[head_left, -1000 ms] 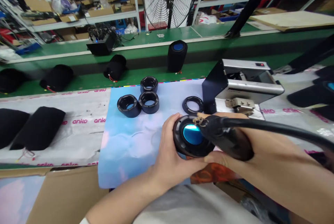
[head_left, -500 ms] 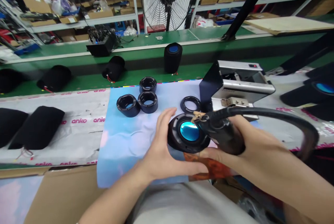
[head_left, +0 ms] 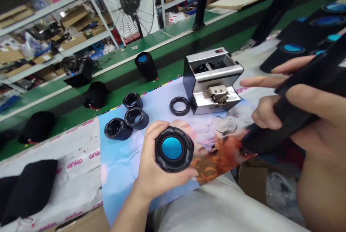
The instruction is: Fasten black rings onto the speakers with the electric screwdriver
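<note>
My left hand (head_left: pixel 151 176) is wrapped round a round black speaker (head_left: pixel 174 166) with a shiny blue centre disc facing up. Its fingers lie along the far left side and the thumb along the near edge. To the right, my right hand (head_left: pixel 315 145) grips a black electric screwdriver (head_left: pixel 261 139), tilted and apart from the speaker; part of it runs out of view. Beyond the speaker lies a flat black ring (head_left: pixel 180 106). Several short black ring-shaped housings, one of them the nearest housing (head_left: pixel 119 129), stand left of it on the printed sheet (head_left: pixel 121 163).
A silver metal machine (head_left: pixel 216 77) stands behind the sheet's right side. Black fabric-covered speakers, including an upright speaker (head_left: pixel 146 68), stand along the green bench (head_left: pixel 167 62); others cluster at far right. A large fan (head_left: pixel 129 3) and loaded shelves are behind.
The screwdriver has come off the speaker and moved right and up with my right hand. My left hand still holds the speaker. The view has tilted and turned right.
</note>
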Demonstrator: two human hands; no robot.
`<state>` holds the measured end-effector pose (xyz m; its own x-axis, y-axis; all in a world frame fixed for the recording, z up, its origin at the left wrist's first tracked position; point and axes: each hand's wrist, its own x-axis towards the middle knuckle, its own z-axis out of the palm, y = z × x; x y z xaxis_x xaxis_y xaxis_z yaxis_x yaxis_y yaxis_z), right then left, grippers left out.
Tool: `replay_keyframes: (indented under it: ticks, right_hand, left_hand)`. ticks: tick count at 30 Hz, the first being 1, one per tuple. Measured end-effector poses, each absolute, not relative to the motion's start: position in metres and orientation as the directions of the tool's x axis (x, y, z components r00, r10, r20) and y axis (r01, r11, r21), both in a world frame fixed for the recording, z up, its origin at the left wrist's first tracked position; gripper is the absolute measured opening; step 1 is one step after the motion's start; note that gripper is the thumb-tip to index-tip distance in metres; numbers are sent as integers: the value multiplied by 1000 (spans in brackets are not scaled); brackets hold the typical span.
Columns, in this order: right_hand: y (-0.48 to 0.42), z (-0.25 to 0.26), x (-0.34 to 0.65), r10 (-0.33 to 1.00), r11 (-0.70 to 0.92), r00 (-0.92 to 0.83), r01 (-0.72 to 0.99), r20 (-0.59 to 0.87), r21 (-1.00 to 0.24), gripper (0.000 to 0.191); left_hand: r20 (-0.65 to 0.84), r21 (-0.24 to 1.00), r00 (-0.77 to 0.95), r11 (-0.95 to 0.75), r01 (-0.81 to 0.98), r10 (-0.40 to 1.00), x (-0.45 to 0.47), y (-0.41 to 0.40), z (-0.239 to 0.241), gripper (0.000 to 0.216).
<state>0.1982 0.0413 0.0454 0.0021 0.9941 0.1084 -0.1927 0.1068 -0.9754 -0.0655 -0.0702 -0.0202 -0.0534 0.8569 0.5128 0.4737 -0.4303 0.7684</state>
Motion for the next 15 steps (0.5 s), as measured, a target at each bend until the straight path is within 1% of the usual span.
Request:
replay_keyframes:
  ticks: [1,2,4,6,7,9,10,11,12,13,15]
  right_hand:
    - [41,41,204,992,122,24,-207,120,-971,49]
    - [39,36,207,993,119,22,-184,117,-976,48]
    - [33,27,205,995,71,-64,-58,75,-996,46]
    - [25,21,194,968,-25,-246,101,-50,-995,52]
    - [21,20,186,929,-70,-349,167,-126,-983,59]
    - [16,22,168,826,-90,-526,231,-202,-969,78]
    - [15,24,160,772,-62,-602,248,-204,-967,83]
    - [15,26,152,728,-17,-662,248,-182,-969,85]
    - [15,27,146,697,41,-703,236,-141,-971,81]
    - [15,28,141,678,91,-726,234,-111,-968,74]
    - [14,29,136,665,156,-740,267,-98,-951,62]
  left_hand:
    - [521,755,-51,-432,492,852,-66,-71,-20,90]
    - [526,746,-52,-431,507,849,-66,-71,-21,91]
    - [525,744,-72,-416,523,848,-66,-73,-23,96]
    - [513,766,-112,-395,506,851,-65,-74,-26,106]
    - [505,781,-128,-388,489,854,-65,-74,-27,112]
    - [492,801,-131,-389,455,861,-66,-74,-28,122]
    - [489,804,-113,-397,443,865,-67,-73,-27,125]
    - [486,803,-86,-406,436,870,-68,-72,-26,127]
    - [481,801,-58,-412,434,875,-68,-71,-24,128]
    - [478,798,-36,-417,436,878,-69,-70,-22,128]
    - [481,787,-10,-426,447,877,-69,-68,-19,130]
